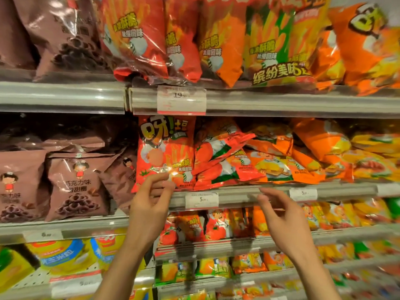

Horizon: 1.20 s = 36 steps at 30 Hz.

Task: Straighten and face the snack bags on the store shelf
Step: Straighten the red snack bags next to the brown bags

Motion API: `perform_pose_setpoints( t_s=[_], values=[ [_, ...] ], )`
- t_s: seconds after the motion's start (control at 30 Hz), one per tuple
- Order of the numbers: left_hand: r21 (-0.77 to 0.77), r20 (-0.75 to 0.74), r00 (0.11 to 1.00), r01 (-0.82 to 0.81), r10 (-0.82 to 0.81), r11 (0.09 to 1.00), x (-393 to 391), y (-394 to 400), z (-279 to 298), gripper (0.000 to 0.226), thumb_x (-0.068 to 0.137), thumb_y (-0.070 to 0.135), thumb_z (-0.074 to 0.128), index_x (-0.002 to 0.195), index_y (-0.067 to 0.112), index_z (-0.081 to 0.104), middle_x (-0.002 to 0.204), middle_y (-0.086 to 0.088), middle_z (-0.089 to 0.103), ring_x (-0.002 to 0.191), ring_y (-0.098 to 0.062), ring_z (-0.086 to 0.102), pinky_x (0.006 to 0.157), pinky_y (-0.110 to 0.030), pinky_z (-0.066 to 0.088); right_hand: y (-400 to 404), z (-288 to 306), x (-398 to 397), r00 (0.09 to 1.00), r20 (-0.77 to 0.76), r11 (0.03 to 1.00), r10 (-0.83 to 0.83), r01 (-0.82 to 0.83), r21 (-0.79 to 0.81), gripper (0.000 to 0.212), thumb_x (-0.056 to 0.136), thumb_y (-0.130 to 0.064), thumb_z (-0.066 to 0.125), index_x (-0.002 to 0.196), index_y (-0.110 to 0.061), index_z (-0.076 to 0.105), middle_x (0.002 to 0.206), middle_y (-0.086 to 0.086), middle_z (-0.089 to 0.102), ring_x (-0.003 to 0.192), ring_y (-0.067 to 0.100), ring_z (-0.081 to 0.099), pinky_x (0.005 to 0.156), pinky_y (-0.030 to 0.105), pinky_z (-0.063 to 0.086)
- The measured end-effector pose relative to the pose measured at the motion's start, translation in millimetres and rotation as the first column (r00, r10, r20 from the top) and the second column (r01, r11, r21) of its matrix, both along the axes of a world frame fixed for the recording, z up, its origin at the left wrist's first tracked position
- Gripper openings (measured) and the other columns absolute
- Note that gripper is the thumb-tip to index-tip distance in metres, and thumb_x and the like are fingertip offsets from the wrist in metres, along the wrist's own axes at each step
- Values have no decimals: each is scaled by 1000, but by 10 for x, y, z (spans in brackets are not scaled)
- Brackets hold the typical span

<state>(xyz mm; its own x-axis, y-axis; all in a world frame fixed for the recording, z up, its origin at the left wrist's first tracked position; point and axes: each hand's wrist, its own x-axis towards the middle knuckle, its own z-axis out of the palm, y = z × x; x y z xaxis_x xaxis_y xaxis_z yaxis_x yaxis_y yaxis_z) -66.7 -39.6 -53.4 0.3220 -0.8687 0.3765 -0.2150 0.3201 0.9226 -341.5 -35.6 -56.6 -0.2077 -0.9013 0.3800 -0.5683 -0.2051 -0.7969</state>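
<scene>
A red snack bag point(166, 146) stands upright and front-facing at the left end of the middle shelf point(238, 191). My left hand point(151, 198) reaches up to its lower edge, with fingertips touching or pinching the bag's bottom; the exact hold is blurred. To its right, several red bags point(218, 156) and orange bags point(272, 161) lie tilted and slumped over each other. My right hand point(279, 215) hovers in front of the shelf rail below the slumped bags, fingers loosely curled, holding nothing.
Brown chocolate-ring bags point(75, 187) fill the shelf to the left. Large red and orange bags point(216, 40) crowd the upper shelf. Price tags point(201, 199) sit on the rails. Lower shelves hold small orange bags point(194, 226) and yellow bags point(65, 254).
</scene>
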Motion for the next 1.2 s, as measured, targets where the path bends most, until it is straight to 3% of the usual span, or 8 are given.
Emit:
perform_pose_setpoints(
  t_s=[0.2,0.33,0.47,0.63,0.8,0.93,1.07,1.2],
  values=[
    [14,-1,998,-67,67,998,-513,-18,85,16,96,13,63,110,21,66,80,-16,62,69,-18,58,60,-30,49,-211,71,-539,994,80,997,73,-72,-12,8,94,-36,63,100,-36,69,83,-18,71,76,1,65,72,29,53],
    [14,22,993,-117,116,993,-843,-43,179,13,98,17,61,108,25,64,79,-12,55,72,-15,53,57,-15,40,-410,196,-827,980,133,989,148,-149,-4,6,94,-33,64,97,-34,69,76,-13,70,67,7,64,60,23,50],
    [32,72,985,-160,157,987,-1057,-5,314,12,98,25,61,109,30,63,94,-25,60,70,-7,54,55,-12,40,-564,276,-932,964,153,975,216,-222,19,12,91,-35,63,100,-33,70,83,-10,72,70,13,66,66,40,56],
    [-15,127,965,-228,228,974,-1084,-78,442,13,96,24,63,108,30,64,93,-14,66,71,-3,59,62,-11,43,-637,428,-910,962,94,965,258,-261,20,12,93,-34,62,102,-31,69,85,-4,72,74,10,64,67,39,56],
    [-43,281,933,-224,227,974,-949,-246,537,22,96,31,63,118,29,63,108,13,66,95,8,59,79,-11,46,-700,609,-644,974,-49,974,221,-223,-45,11,95,-37,61,103,-33,66,83,-11,72,80,3,65,71,27,52],
    [-42,417,887,-200,199,979,-819,-369,579,35,98,32,59,132,24,59,123,13,62,105,4,57,81,-6,38,-866,935,-230,967,-90,971,240,-240,8,48,96,-59,47,125,-23,61,93,-13,66,90,11,60,77,30,45],
    [19,454,878,-181,153,983,-686,-431,611,41,100,30,55,140,21,53,136,5,60,122,-10,57,102,-30,45,-1044,1104,141,961,-136,966,240,-222,135,94,83,-84,36,146,-15,41,110,3,65,117,29,59,97,40,46],
    [69,452,886,-153,106,986,-596,-411,646,44,102,34,51,145,23,47,136,7,59,125,-11,55,107,-35,43,-1147,1162,340,965,-125,963,230,-206,176,103,76,-85,48,149,-13,39,139,15,57,128,35,53,104,42,45]
  ],
)
